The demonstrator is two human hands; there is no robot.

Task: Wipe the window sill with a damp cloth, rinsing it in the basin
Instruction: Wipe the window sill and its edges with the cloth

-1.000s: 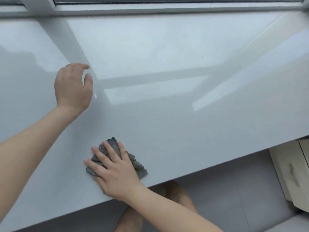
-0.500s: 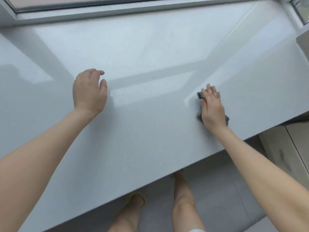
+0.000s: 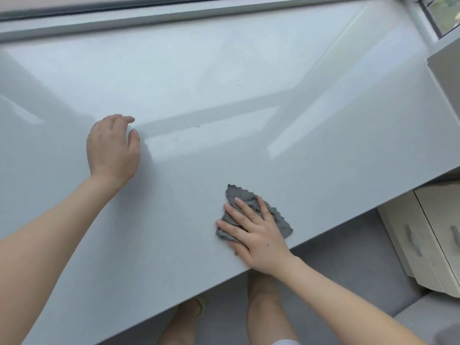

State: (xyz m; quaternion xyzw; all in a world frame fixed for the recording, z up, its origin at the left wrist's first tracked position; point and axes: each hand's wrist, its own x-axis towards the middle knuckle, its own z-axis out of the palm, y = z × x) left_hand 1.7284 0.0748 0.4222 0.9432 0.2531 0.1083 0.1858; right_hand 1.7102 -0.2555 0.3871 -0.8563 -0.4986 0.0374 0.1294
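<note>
Right hand (image 3: pixel 258 235) flat on cloth (image 3: pixel 280 224) by sill (image 3: pixel 224 70) edge | left hand (image 3: pixel 112 148) relaxed, empty

Your right hand (image 3: pixel 256 235) lies on the cloth (image 3: pixel 239 195) by the window sill's (image 3: pixel 249 70) front edge, lower centre of the frame. Your left hand (image 3: pixel 112 150) rests on the sill at centre left, well apart from the cloth. The window frame (image 3: pixel 174 13) runs along the top, and a cabinet (image 3: pixel 423 235) stands below the sill at lower right.

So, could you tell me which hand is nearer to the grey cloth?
Right. The right hand presses flat on the cloth; the left hand rests on the sill, apart, farther back and to the cloth's left.
</note>
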